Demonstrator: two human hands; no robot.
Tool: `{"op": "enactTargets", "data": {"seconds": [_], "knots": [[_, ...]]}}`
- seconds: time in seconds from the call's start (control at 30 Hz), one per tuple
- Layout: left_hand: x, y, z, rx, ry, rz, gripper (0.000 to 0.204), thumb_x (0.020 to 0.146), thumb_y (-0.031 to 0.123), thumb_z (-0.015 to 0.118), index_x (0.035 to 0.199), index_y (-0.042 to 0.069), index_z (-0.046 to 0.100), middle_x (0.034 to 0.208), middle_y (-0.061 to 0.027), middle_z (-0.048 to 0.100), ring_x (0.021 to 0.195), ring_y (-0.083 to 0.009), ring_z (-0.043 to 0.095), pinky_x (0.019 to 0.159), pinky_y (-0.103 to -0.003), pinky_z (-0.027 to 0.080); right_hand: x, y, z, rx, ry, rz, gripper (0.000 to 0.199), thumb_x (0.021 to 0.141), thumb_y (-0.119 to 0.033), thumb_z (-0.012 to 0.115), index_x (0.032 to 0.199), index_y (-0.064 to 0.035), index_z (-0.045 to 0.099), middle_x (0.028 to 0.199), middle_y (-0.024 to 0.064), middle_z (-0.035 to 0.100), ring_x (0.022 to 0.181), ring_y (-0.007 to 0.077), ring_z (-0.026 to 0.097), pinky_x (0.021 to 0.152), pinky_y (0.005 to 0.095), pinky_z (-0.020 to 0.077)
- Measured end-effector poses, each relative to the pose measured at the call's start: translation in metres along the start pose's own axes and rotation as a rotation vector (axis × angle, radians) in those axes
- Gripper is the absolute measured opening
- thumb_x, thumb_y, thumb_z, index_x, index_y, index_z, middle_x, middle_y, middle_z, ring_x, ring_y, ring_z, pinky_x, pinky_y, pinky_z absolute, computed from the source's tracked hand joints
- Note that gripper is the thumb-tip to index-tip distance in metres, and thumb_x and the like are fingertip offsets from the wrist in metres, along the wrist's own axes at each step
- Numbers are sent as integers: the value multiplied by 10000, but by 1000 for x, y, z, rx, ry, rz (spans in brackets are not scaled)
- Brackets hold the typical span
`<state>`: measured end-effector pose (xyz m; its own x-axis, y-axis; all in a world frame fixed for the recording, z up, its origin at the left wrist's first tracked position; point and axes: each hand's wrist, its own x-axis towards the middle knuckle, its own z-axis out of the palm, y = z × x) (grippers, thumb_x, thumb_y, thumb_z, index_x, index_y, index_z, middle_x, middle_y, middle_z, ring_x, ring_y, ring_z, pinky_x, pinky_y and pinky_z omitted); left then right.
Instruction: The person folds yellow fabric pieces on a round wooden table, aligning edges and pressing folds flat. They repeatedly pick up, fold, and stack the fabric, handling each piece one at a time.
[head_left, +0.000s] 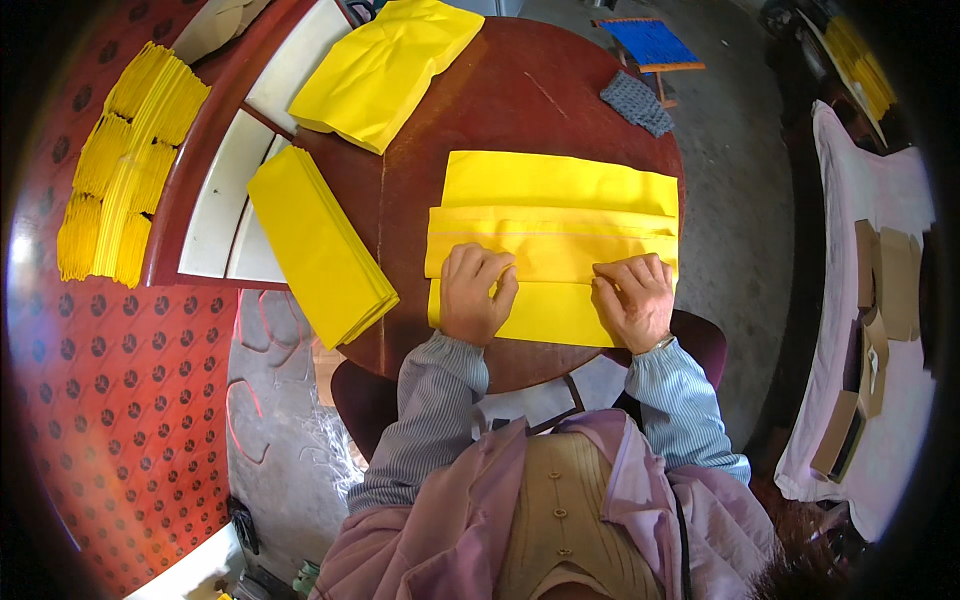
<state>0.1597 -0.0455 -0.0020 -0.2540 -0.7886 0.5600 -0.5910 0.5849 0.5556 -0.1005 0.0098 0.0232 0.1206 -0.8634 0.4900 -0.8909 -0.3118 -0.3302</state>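
Note:
A yellow cloth sheet lies in front of me on the dark red round table, with a folded band running across its middle. At the band's left end my left hand is closed on the cloth, fingers curled and the thumb low beside the index finger. My right hand is closed on the right end of the same band, fingers bent over it. Their fingertips lie partly out of sight. A neat stack of folded yellow cloth sits slantwise to the left of the sheet.
A larger creased yellow bundle is at the table's far left. A grey knitted cloth lies at the far right edge, near a blue folding stool. Yellow stacks stand far left. Cardboard boxes rest on a pale cloth at right.

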Motion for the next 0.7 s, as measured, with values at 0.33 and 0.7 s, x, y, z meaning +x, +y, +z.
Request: {"op": "enactTargets", "data": {"seconds": [0.33, 0.7], "knots": [[-2, 6, -1, 69, -2, -4, 142, 786, 135, 851, 889, 109, 757, 850, -50, 621, 861, -263, 596, 829, -423, 450, -7, 8, -7, -1, 42, 117, 129, 880, -194, 768, 935, -77, 760, 871, 76, 705, 896, 277, 642, 791, 416, 490], [-2, 5, -2, 10, -89, 38, 186, 802, 146, 842, 970, 129, 763, 922, -51, 648, 958, -274, 616, 895, -425, 454, -6, 11, -13, -39, 23, 199, 108, 869, -171, 764, 910, -79, 724, 881, 83, 707, 871, 288, 637, 792, 420, 477]]}}
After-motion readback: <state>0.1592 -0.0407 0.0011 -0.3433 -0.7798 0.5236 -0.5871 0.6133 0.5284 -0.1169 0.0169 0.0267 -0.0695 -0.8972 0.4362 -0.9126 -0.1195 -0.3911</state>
